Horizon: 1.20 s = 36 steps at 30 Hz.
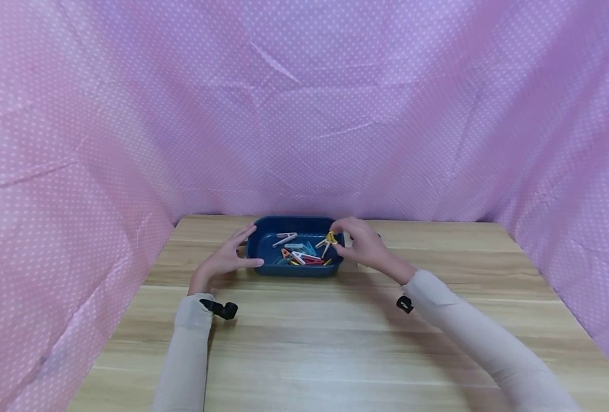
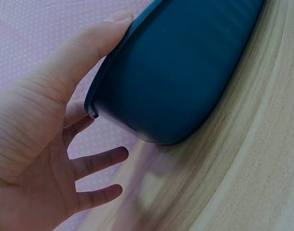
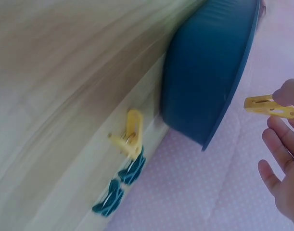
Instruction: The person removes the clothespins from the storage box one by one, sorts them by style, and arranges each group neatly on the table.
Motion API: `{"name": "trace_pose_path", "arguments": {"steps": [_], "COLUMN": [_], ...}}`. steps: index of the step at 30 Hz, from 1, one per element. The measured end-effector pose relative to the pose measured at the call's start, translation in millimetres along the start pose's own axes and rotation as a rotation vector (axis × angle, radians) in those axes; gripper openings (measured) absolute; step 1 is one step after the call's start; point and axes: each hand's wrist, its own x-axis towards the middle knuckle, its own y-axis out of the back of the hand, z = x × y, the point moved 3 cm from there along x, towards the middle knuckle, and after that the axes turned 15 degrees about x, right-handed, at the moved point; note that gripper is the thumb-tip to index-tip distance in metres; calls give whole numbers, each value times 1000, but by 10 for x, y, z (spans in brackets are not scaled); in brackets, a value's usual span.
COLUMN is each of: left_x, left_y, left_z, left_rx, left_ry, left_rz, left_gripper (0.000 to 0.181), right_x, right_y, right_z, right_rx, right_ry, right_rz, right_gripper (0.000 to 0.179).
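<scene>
- Two hands are working at the blue basin, which is sitting at twelve o'clock on the table.
- The right hand is pinching a yellow peg near the basin's three o'clock rim; with a loosening pinch, it could be falling outside.
- The left hand is spreading wide at nine o'clock, thumb touching the rim; uneven pushing could be shifting the basin.
- Three loose pegs are lying at seven o'clock from the basin, in the right wrist view; a low hand could be sweeping them away.
</scene>
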Motion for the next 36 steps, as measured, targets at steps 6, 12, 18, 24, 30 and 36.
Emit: {"name": "trace_pose_path", "arguments": {"steps": [6, 12, 18, 24, 30, 36], "left_x": [5, -9, -1, 6, 16, 37], "left_y": [6, -2, -14, -9, 1, -4], "left_z": [-1, 13, -3, -16, -29, -25], "left_rx": [-27, -32, -33, -29, -22, -21], "left_ry": [8, 11, 15, 2, 12, 9], "left_rz": [2, -2, -5, -6, -9, -13], "left_gripper": [105, 105, 105, 105, 105, 105], "right_x": [-142, -332, -529, -711, -842, -979], "right_y": [147, 313, 461, 552, 561, 502], "right_z": [88, 166, 280, 435, 559, 607], "right_rx": [2, -50, -161, -239, -299, -298], "right_ry": [-50, -44, 65, 125, 129, 39], "right_rz": [-6, 12, 64, 96, 98, 48], "right_gripper": [36, 34, 32, 35, 34, 33]}}
